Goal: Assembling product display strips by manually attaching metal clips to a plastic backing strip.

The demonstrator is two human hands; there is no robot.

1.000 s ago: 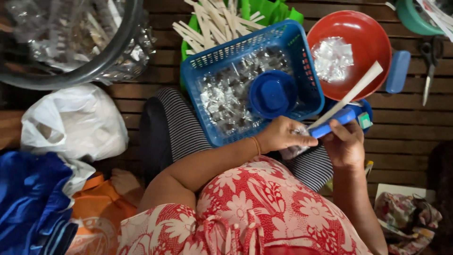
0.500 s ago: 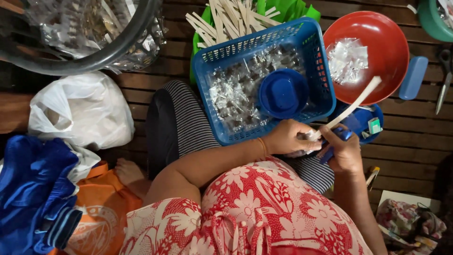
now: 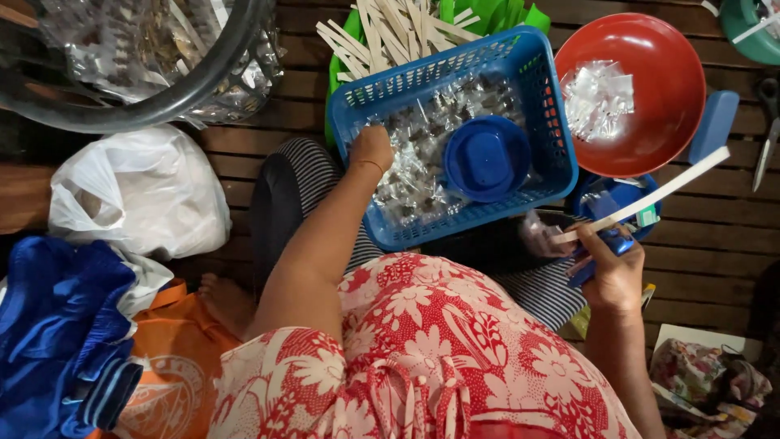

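My left hand (image 3: 372,148) reaches into the blue plastic basket (image 3: 552,122), resting on the small clear wrapped packets (image 3: 414,175) that fill it. A round blue lid (image 3: 486,157) lies on the packets to the right of that hand. My right hand (image 3: 611,268) sits over my right knee and grips a long white strip (image 3: 650,195) that points up to the right, together with a small clear packet (image 3: 540,236) and a blue tool (image 3: 613,244).
A red bowl (image 3: 674,122) holding clear wrappers stands right of the basket. White strips (image 3: 390,28) lie on green sheets behind it. A white plastic bag (image 3: 138,191), blue cloth (image 3: 57,333) and an orange bag (image 3: 175,366) sit at left; scissors (image 3: 768,122) at far right.
My left hand left the strip and packet at my right hand and moved up and left into the blue basket. My right hand kept hold of the strip.
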